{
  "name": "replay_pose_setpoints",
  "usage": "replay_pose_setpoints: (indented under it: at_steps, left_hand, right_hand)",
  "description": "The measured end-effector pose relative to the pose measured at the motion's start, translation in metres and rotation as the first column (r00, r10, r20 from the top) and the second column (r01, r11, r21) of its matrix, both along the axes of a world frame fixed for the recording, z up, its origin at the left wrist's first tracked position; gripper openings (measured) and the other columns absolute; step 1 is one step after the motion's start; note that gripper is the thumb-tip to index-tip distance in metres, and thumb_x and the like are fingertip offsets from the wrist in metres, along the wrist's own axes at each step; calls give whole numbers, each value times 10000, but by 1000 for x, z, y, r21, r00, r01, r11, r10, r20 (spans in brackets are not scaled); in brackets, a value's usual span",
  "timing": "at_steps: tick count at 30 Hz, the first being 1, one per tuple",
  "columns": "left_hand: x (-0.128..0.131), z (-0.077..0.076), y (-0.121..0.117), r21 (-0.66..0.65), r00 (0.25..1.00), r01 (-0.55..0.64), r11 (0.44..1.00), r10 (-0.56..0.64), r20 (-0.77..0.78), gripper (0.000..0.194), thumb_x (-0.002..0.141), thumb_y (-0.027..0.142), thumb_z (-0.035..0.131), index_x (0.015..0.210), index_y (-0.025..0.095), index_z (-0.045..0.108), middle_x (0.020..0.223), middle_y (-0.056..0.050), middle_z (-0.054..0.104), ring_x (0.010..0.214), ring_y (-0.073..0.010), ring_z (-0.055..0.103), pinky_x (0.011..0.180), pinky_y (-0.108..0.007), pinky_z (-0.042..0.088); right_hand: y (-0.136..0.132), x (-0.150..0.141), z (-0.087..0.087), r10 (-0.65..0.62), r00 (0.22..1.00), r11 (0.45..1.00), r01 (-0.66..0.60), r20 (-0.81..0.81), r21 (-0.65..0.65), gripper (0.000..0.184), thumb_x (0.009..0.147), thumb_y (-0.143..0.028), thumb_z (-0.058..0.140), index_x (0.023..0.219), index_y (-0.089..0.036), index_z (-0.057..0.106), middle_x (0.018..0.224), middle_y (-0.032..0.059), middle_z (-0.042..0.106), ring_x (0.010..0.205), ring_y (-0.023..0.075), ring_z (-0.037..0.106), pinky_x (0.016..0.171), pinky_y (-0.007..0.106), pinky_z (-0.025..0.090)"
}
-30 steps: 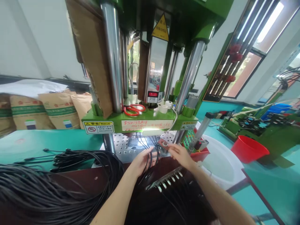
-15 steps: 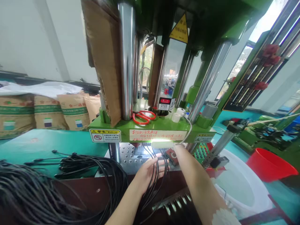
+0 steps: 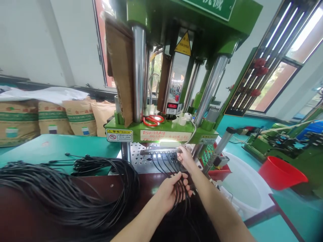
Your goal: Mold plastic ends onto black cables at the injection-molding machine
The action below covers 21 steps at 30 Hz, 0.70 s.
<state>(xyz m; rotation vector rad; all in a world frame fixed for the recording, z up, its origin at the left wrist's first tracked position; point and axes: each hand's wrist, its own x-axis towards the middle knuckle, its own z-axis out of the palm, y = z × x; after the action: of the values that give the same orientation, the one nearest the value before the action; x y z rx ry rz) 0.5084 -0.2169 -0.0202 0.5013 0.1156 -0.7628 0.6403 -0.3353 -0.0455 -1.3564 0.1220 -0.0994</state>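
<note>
One head-worn camera looks forward and slightly downward, close to the bench point(image 3: 50, 148), facing the green press point(image 3: 161, 134) directly ahead; no second view exists.

Matt black rubbery cables point(image 3: 174, 168), polished chrome columns point(image 3: 138, 74), glossy green-painted press point(image 3: 161, 134).

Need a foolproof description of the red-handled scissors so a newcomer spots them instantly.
Find the green press at centre. On its green ledge, right of the thick chrome column, lie the scissors. Theirs are the only red loop handles there; the neighbours are white tape rolls.
</note>
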Motion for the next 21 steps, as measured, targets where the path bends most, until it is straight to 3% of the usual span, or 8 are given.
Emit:
replay_pose_setpoints:
  at_steps: [4, 10, 14, 16, 17, 18, 19, 21]
  left_hand:
    - [-31, 13, 7, 24, 999, -40, 999, 40, -15, 222, 849, 259, 444, 689, 130, 527, 485, 45, 440, 395, -68, 445, 472, -234, 436]
    - [-107, 7, 39, -5, 958, 15, 1000, -13, 288, 273, 747, 418, 568, 625, 174, 572, 447, 26, 415, 325, -84, 388, 363, -240, 387]
    - [-108, 33, 114, -56, 872, -309, 949, 306, 383, 305, 696, 457, 614, 542, 203, 541, 428, 43, 334, 350, -74, 391, 391, -213, 389]
    - [-80, 55, 162, -41, 668, -652, 757, 600, 441, 231, 764, 353, 545, 596, 201, 502, 485, 50, 329, 394, -58, 369, 409, -177, 381]
    - [-60, 63, 185, 43, 521, -807, 588, 677, 521, 250, 824, 341, 437, 625, 197, 479, 505, 50, 332, 417, -55, 372, 456, -174, 407]
    - [-38, 68, 204, 206, 387, -919, 338, 657, 647, 309, 876, 335, 300, 656, 194, 465, 516, 47, 346, 444, -60, 399, 510, -185, 436]
    - [-16, 68, 220, 396, 362, -917, 50, 526, 770, 371, 902, 309, 176, 704, 191, 467, 532, 42, 385, 483, -68, 449, 563, -207, 462]
    - [24, 56, 241, 509, 409, -853, -116, 457, 790, 391, 907, 292, 154, 784, 152, 498, 574, 20, 466, 551, -97, 519, 604, -258, 475]
  right_hand:
    - [6, -15, 5, -75, 997, 997, 75, 8, 7, 173, 760, -330, 509, 697, -178, 456, 378, -84, 412, 249, 34, 290, 258, 131, 179]
    - [9, -29, 9, -116, 992, 992, 118, 53, -36, 159, 766, -320, 469, 699, -176, 465, 406, -71, 429, 273, 26, 270, 279, 142, 166]
    - [-4, -45, 4, -107, 993, 987, 113, 57, -118, 153, 740, -308, 475, 689, -165, 482, 381, -66, 418, 279, 32, 265, 292, 155, 139]
    - [-13, -53, -3, -91, 995, 981, 95, 30, -170, 165, 715, -325, 496, 701, -160, 493, 377, -60, 428, 279, 38, 278, 294, 159, 129]
    - [-16, -57, -6, -80, 997, 978, 81, 10, -195, 179, 705, -339, 500, 713, -160, 494, 378, -60, 431, 279, 40, 282, 296, 160, 127]
    - [-20, -60, -9, -65, 998, 974, 61, -11, -218, 198, 699, -358, 500, 726, -162, 493, 382, -61, 433, 281, 42, 284, 299, 159, 128]
    - [-24, -64, -11, -46, 998, 971, 36, -33, -238, 220, 694, -379, 497, 742, -165, 491, 390, -64, 434, 285, 43, 289, 305, 158, 134]
    - [-31, -70, -14, 27, 996, 961, -48, -82, -274, 267, 677, -415, 511, 777, -168, 493, 434, -56, 467, 314, 51, 331, 321, 157, 178]
